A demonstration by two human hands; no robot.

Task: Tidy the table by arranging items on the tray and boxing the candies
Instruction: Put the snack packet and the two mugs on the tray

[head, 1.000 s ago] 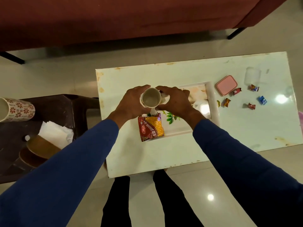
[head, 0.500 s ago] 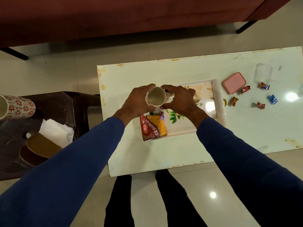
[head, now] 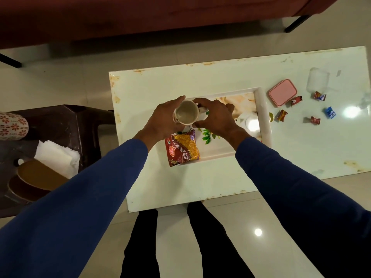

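Note:
A white cup (head: 186, 114) stands upright over the left part of the white flowered tray (head: 262, 117). My left hand (head: 162, 119) grips its left side and my right hand (head: 216, 117) holds its right side, at the handle. A red and yellow snack packet (head: 183, 149) lies on the tray's near left corner, just below the cup. To the right of the tray lie a pink box lid (head: 282, 92), a clear box (head: 318, 80) and several wrapped candies (head: 282, 115) scattered on the table (head: 200, 181). Whether the cup touches the tray is hidden.
A dark side table (head: 66, 121) stands at the left with a flowered mug (head: 12, 126), white napkins (head: 58, 157) and brown bowls (head: 36, 177). A dark red sofa (head: 140, 15) runs along the far side. My legs are at the table's near edge.
Both hands keep their hold on the cup over the tray's left part. The view has shifted slightly; nothing else on the table has moved.

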